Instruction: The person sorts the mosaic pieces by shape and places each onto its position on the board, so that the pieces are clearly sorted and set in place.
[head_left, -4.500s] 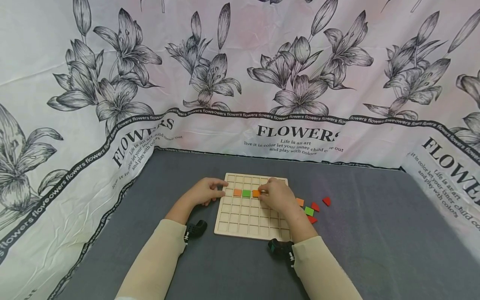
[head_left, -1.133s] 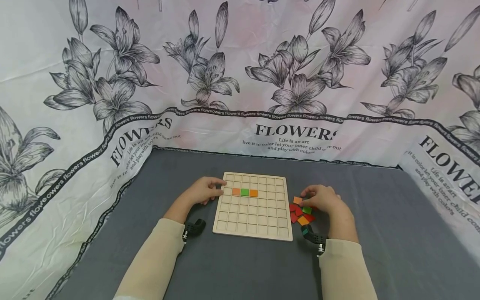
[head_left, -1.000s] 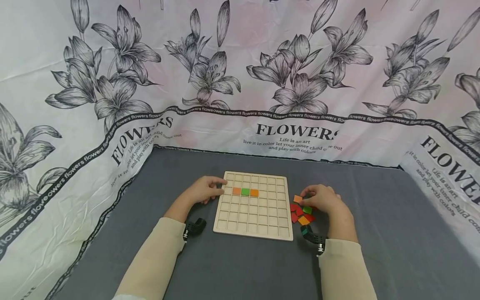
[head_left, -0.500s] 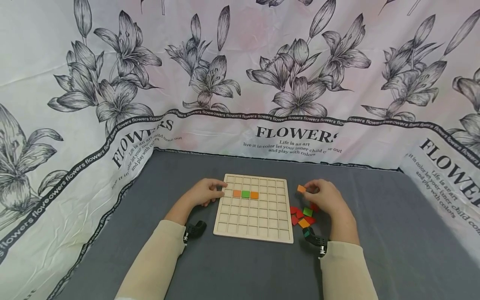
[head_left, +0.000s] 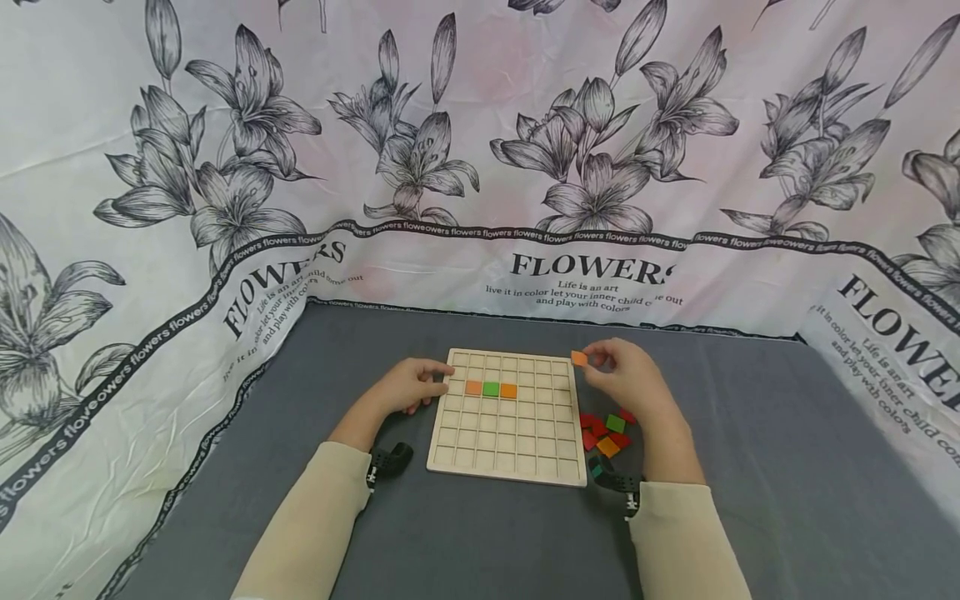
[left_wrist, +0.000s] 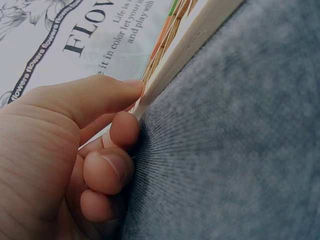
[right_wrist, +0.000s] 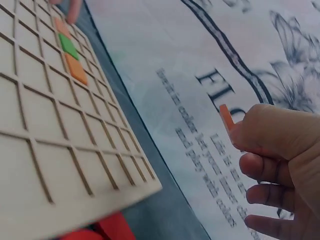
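A square wooden grid board (head_left: 506, 433) lies on the grey cloth. Three square tiles sit in one of its upper rows: an orange tile (head_left: 474, 388), a green tile (head_left: 491, 389) and a deeper orange tile (head_left: 508, 391). Another orange square tile (head_left: 579, 358) is pinched between thumb and forefinger of my right hand (head_left: 626, 375), raised by the board's upper right corner; the right wrist view shows this tile (right_wrist: 227, 117) edge-on. My left hand (head_left: 408, 385) holds the board's left edge; the left wrist view shows the thumb (left_wrist: 112, 95) against it and the other fingers curled.
Right of the board lie several red pieces (head_left: 592, 427), a green tile (head_left: 615, 423) and an orange tile (head_left: 607, 447). A black wrist camera (head_left: 615, 477) is close to them. White flower-printed cloth (head_left: 592, 283) stands behind and beside the grey surface.
My right hand went from the board to the loose pieces, picked up an orange tile and raised it, then carried it left toward the board's upper right corner. My left hand stayed put.
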